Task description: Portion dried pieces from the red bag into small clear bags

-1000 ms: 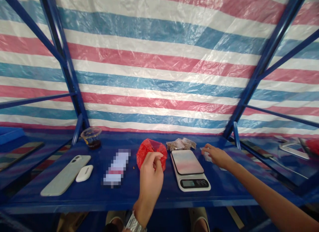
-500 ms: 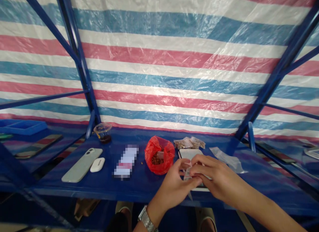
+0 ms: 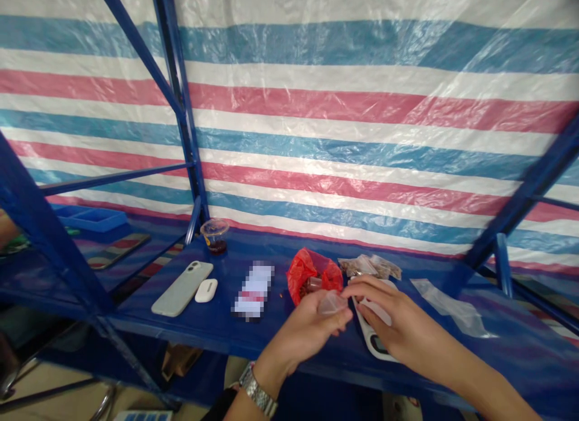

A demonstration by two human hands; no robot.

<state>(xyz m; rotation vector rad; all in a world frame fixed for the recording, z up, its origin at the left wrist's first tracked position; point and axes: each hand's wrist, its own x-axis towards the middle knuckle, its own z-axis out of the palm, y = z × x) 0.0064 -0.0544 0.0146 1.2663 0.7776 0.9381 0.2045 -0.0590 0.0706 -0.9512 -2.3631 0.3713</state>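
Observation:
My left hand (image 3: 307,327), wearing a metal watch, is closed on a small clear plastic bag (image 3: 332,303). The bag's film bulges above my thumb. My right hand (image 3: 391,315) is right beside it, index fingertip at the bag's edge and thumb apart from the fingers. Beneath that hand lies a white digital scale (image 3: 370,338), partly covered. Just behind my left hand sits an open red plastic bag (image 3: 304,269) holding small brown pieces and a clear scoop-like item (image 3: 313,283).
Filled clear bags (image 3: 370,266) lie behind the scale, with flat clear bags (image 3: 452,309) to the right. Leftward are a blurred-out phone screen (image 3: 254,289), a white earphone case (image 3: 206,291), a pale phone (image 3: 182,289) and a plastic cup (image 3: 215,237). Blue posts (image 3: 181,107) flank the shelf.
The view has turned left. My hands have moved apart slightly; the small bag now sits in my left hand nearer the red bag, and the scale's front shows.

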